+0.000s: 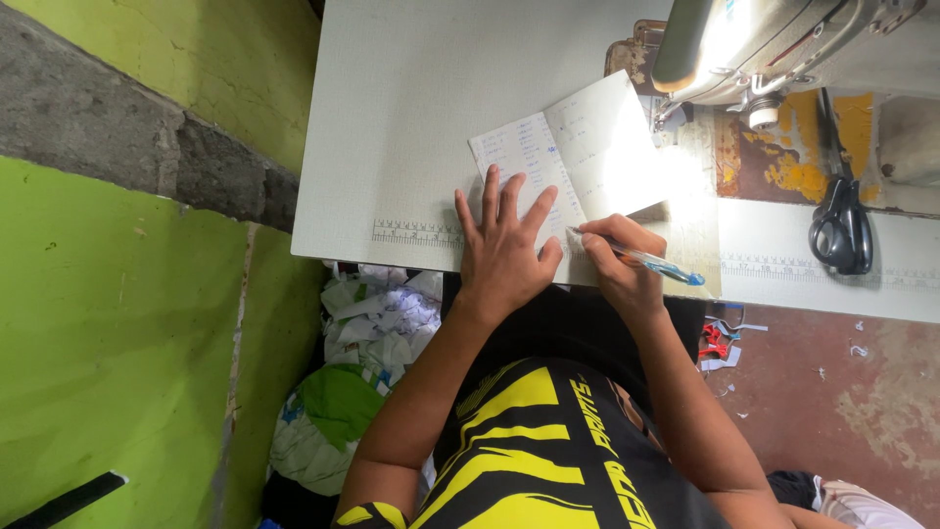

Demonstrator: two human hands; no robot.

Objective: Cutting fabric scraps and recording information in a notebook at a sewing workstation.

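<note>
Below, my left hand [501, 250] lies flat, fingers spread, pinning the open notebook [578, 157] to the white table [392, 118] so its pages stay steady; my right hand [619, 260], closed in a writing pinch around the blue pen [648, 260], sets the tip at the page's near edge. Black scissors [840, 230] rest well apart, beside the sewing machine [783, 44]

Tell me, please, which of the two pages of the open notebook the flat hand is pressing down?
The left hand presses the nearer, written-on page of the notebook; the farther page lies brightly lit beside the sewing machine, untouched.
</note>
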